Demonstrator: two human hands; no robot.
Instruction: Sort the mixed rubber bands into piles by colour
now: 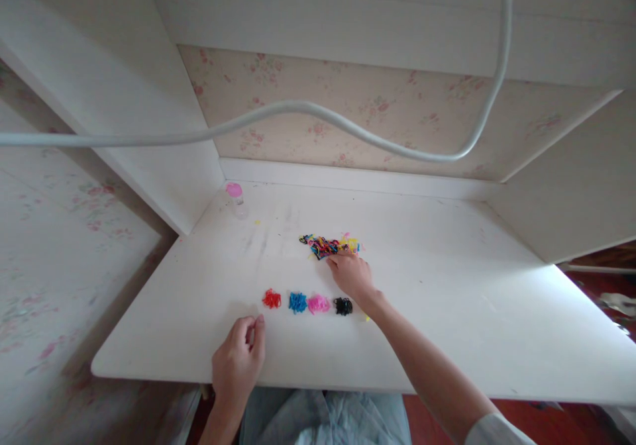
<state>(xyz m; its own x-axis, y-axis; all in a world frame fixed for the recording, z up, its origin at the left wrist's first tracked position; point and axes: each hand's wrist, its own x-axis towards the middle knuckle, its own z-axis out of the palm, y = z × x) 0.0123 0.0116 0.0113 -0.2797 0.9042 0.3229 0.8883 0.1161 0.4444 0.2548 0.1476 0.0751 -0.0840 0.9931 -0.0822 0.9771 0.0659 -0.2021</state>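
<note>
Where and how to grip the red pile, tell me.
Probably pinch the red pile around its middle, from above and the near left, where the left hand is. It is a low, loose heap, with the blue pile on its right.

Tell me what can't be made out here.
In the head view:
Yellow bits: partly behind the right arm.
Mixed pile: right hand partly covers it; whether anything is gripped is unclear.
Pink-topped bottle: contents too small to see.
Left hand: any held item too small to see.
</note>
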